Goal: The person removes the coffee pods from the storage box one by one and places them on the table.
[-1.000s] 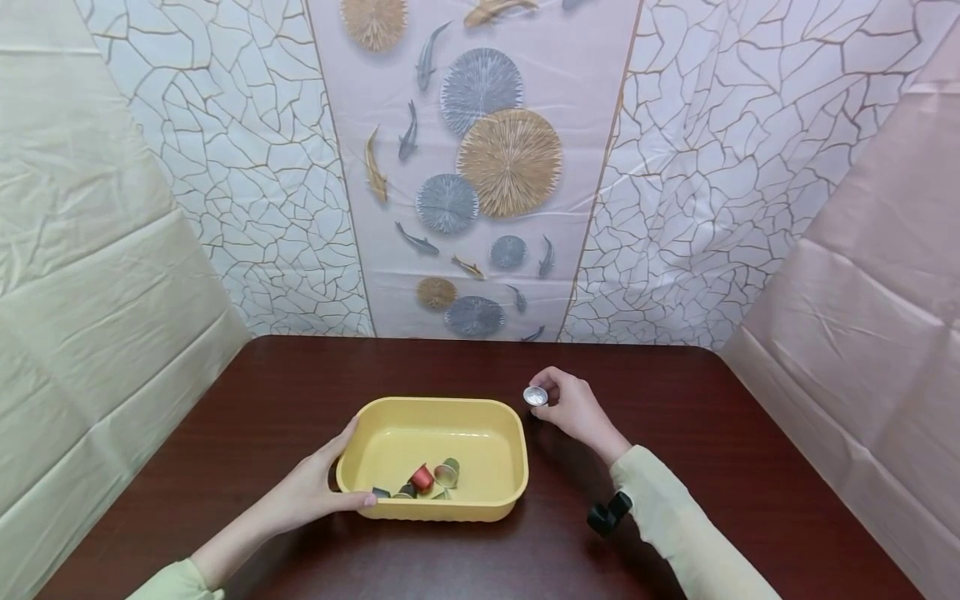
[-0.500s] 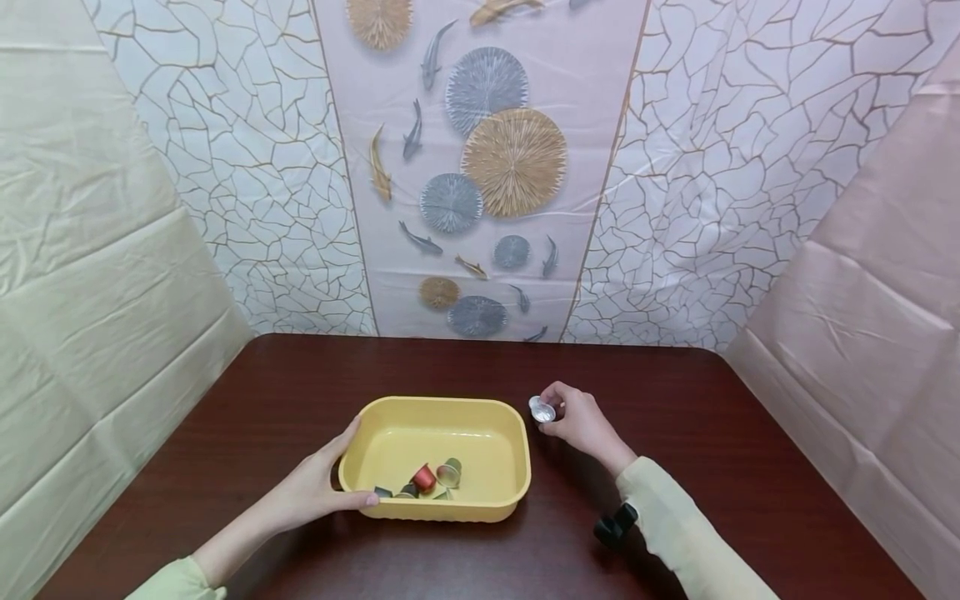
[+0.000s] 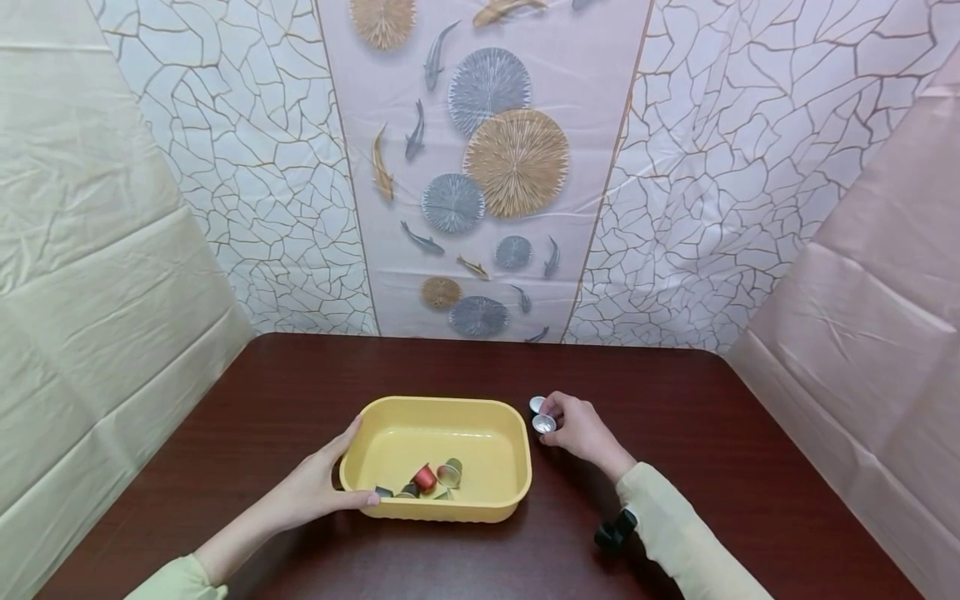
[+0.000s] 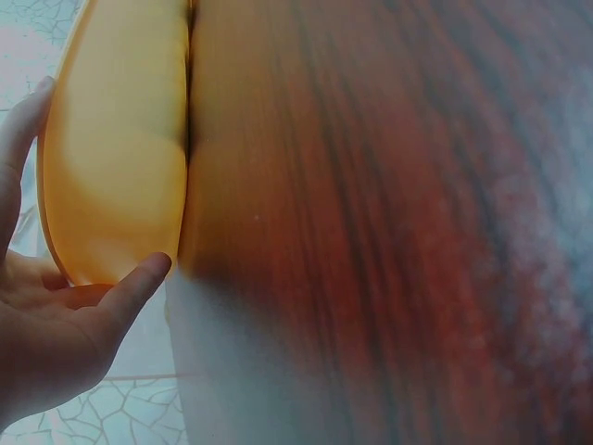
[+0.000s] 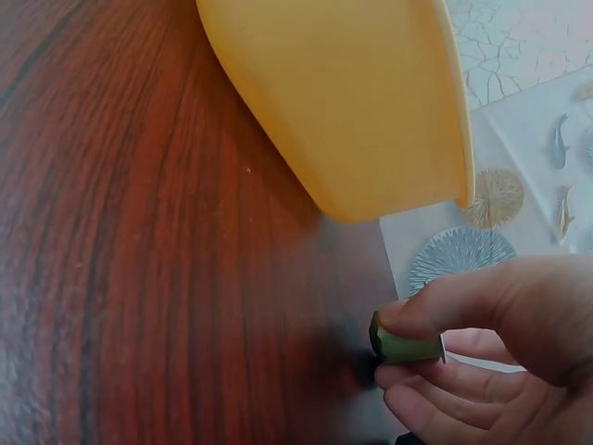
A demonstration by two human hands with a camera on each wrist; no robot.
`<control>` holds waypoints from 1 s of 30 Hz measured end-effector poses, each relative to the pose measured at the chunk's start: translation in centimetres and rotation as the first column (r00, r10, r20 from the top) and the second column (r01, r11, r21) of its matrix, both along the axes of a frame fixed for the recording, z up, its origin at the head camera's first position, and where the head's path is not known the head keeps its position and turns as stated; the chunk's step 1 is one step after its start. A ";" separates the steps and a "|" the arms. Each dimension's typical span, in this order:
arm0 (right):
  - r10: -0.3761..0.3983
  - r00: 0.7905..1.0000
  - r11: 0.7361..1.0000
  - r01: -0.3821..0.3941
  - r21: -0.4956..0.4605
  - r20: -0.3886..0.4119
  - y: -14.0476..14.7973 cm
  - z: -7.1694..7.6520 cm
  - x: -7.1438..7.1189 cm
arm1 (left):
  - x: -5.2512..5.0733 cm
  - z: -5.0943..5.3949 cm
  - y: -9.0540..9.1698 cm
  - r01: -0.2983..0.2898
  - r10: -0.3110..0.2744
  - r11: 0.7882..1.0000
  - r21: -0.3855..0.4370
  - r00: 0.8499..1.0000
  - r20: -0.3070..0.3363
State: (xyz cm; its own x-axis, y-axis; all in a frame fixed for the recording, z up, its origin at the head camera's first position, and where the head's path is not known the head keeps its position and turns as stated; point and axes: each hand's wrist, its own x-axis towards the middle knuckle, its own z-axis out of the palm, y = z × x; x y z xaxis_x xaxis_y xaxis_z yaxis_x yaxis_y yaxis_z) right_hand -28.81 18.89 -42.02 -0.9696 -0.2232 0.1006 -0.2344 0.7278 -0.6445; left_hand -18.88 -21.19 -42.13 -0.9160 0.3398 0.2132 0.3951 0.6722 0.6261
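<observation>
In the head view my right hand [image 3: 579, 425] pinches a small coffee capsule [image 3: 543, 425], foil lid up, beside the right end of the yellow tray [image 3: 491, 512]. The right wrist view shows that this capsule [image 5: 408, 349] has a green body, held between thumb and fingers. Just behind it is a second foil-topped capsule [image 3: 536, 403], partly hidden by the fingers. My left hand [image 3: 318, 487] grips the tray's left end, thumb over the near rim and fingers at the far side. Inside the tray lie a red capsule [image 3: 424, 477], a green capsule [image 3: 450, 472] and several darker ones along the near wall.
Everything stands on a dark reddish-brown table [image 3: 637, 379]. A patterned cloth [image 3: 675, 208] hangs behind its far edge, with plain cloths on both sides. A black device [image 3: 617, 531] is worn at the right wrist.
My right hand has moved slightly towards me with its capsule, and a second foil lid has come into sight behind it. The left hand and the tray stay put.
</observation>
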 end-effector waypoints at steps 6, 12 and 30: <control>0.001 1.000 1.000 -0.001 0.010 0.007 -0.2 -0.1 0.1 | 0.0 -0.2 0.0 -0.008 0.008 1.000 0.004 1.000 0.002; 0.010 1.000 1.000 -0.010 0.023 0.003 -0.2 -0.1 0.3 | 0.0 -0.2 0.0 -0.011 0.011 1.000 0.001 1.000 0.002; 0.000 1.000 1.000 0.001 0.029 -0.012 -0.2 -0.3 0.5 | -0.4 -0.5 0.0 -0.015 0.015 1.000 -0.003 0.999 0.036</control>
